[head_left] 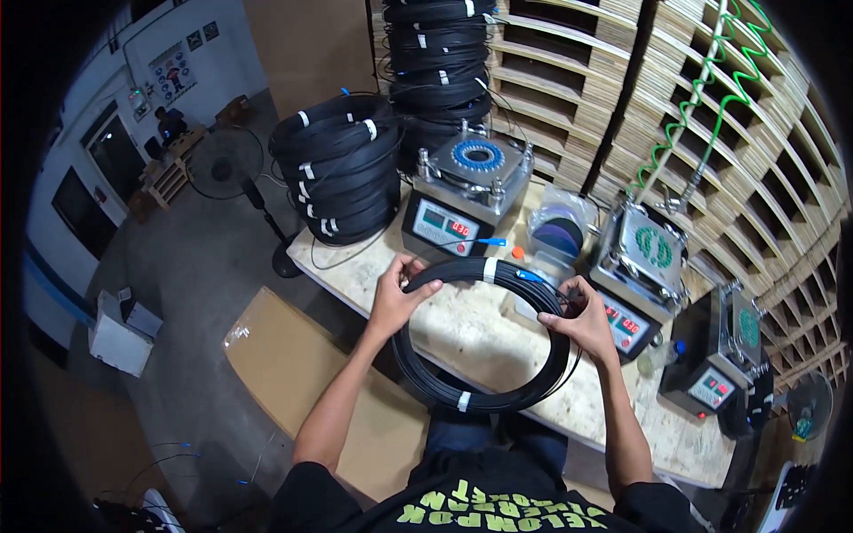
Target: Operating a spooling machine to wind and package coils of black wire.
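The wooden table (pixel 626 404) carries stacked black coils (pixel 351 182) and three machines (pixel 466 191).

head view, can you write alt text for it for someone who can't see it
A person's left hand and right hand hold a coil of black cable, bound with white bands, over the near edge of a wooden table. On the table stand a stack of black coils and three metal machines with lit red displays.

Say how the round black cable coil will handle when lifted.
The round black cable coil probably keeps its shape, since white bands bind it. A small blue connector might snag, as it sits exposed.
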{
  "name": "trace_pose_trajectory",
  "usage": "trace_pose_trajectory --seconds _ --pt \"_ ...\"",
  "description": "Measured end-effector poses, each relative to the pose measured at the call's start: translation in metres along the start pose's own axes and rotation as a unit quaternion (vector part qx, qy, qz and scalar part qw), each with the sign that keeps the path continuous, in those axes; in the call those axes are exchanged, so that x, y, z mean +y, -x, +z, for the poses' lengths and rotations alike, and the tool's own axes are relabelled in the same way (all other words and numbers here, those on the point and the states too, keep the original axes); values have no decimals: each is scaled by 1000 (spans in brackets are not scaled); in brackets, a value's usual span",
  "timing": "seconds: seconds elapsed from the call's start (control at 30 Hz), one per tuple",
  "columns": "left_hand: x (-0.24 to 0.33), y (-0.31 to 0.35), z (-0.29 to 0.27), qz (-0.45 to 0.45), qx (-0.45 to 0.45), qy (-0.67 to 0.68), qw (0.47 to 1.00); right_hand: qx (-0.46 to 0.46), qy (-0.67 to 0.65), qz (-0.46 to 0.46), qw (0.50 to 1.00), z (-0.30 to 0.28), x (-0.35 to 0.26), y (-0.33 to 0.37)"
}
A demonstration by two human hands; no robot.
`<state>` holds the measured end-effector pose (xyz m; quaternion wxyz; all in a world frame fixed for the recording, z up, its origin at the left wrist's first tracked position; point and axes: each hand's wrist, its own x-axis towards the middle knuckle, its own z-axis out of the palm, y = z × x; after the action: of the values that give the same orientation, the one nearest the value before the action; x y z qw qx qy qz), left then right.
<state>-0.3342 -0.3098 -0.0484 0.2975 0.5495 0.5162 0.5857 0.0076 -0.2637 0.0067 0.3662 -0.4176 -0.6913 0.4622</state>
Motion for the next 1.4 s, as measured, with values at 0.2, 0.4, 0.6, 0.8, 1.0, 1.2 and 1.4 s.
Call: trace_pose_trajectory --seconds 0.2,0.4,0.6,0.8,1.0,1.2,1.4 --pt "23 -133 -36 83 19 -71 994 66 34 -60 995 7 -32 -103" --pt "22 -236 -54 68 43 -36 996 69 -13 -3 998 18 -54 -205" --pt "-17 -296 -58 60 23 -74 995 83 0 24 996 22 -29 -262" --pt "-26 -308 -39 83 -35 -119 989 137 -11 29 990 24 2 -249" --pt "-71 -322 -41 22 -121 116 986 137 77 38 987 39 3 -249" --pt "-78 -320 -42 58 -130 79 987 189 43 7 981 36 10 -236" --pt "-36 -303 -45 322 28 -84 943 305 174 -113 929 30 -22 -219"
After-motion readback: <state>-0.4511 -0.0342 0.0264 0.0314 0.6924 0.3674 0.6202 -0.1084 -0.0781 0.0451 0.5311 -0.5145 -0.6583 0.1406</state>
